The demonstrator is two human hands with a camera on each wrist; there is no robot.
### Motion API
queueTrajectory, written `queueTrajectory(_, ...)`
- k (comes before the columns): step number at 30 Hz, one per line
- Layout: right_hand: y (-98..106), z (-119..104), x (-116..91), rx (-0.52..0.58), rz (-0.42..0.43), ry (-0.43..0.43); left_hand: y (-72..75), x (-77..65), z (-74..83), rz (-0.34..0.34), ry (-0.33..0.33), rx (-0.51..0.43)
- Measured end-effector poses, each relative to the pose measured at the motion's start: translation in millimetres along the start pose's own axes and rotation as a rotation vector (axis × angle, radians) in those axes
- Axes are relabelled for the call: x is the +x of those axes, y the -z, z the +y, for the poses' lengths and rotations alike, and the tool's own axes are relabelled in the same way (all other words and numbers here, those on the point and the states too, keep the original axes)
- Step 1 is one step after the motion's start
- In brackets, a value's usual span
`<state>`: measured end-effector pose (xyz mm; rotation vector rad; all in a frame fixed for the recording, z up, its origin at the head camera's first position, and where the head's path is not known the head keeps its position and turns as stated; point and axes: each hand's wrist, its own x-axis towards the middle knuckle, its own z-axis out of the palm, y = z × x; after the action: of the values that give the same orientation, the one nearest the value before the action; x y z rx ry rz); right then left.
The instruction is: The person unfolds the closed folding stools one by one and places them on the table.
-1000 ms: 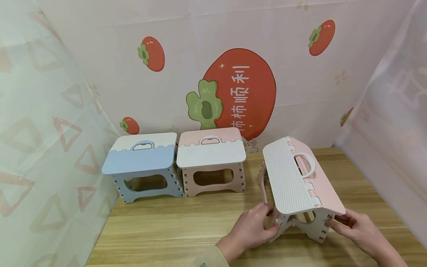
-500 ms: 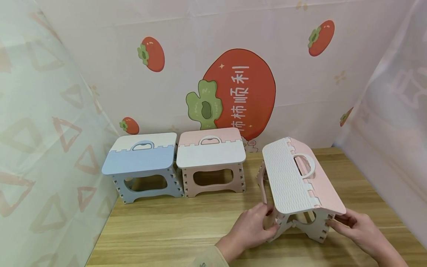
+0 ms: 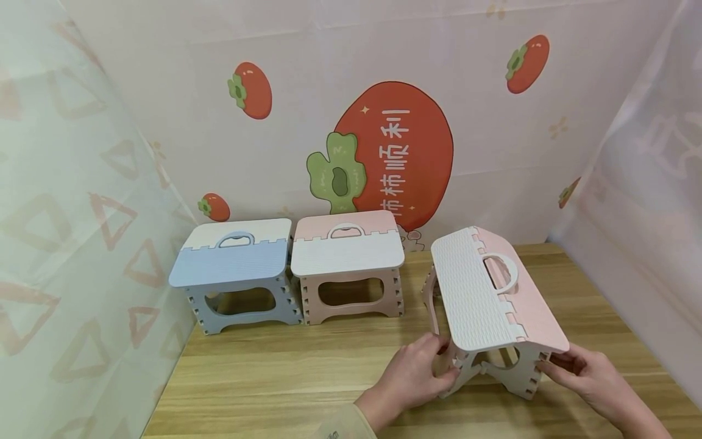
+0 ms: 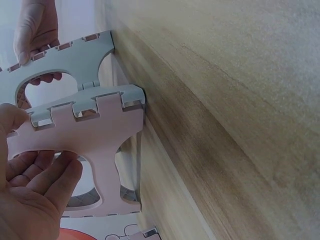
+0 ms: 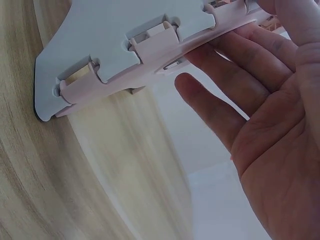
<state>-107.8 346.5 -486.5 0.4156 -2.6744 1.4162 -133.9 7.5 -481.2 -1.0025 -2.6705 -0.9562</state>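
A pink-and-white folding stool (image 3: 477,299) stands at the right in the head view, its two-part top bent into a ridge along the hinge. A white carry handle (image 3: 511,274) sticks up at that ridge. My left hand (image 3: 408,375) holds the pink leg panel (image 4: 102,150) on the left, thumb at the hinged edge and fingers through its cutout in the left wrist view. On the opposite side, my right hand (image 3: 595,378) pinches the toothed leg edge below the top. In the right wrist view, its fingers (image 5: 235,70) lie behind the panel, little finger extended.
Two unfolded stools stand side by side at the back left: a blue-and-white one (image 3: 230,265) and a pink-and-white one (image 3: 348,253). All are on a wood-grain table (image 3: 263,378). A back sheet (image 3: 466,36) printed with persimmons and pale side sheets enclose the table.
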Motion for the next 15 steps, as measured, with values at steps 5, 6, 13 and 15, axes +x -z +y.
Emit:
queueTrajectory(5,5.1,-5.1,0.2,-0.007,-0.068,-0.076,1.8,0.7,-0.5,-0.048,0.026,-0.033)
queueTrajectory(6,7.1,-6.4,0.4,-0.016,-0.09,-0.11,3.0,0.7,-1.0,-0.064,0.027,-0.043)
queueTrajectory(13,26.4,-7.1,-3.8,-0.085,-0.157,-0.25,21.0,1.0,-10.0,-0.132,0.034,-0.049)
queueTrajectory(15,31.5,-6.8,-4.7,-0.107,-0.11,-0.225,28.4,2.3,-14.0,-0.112,0.046,-0.052)
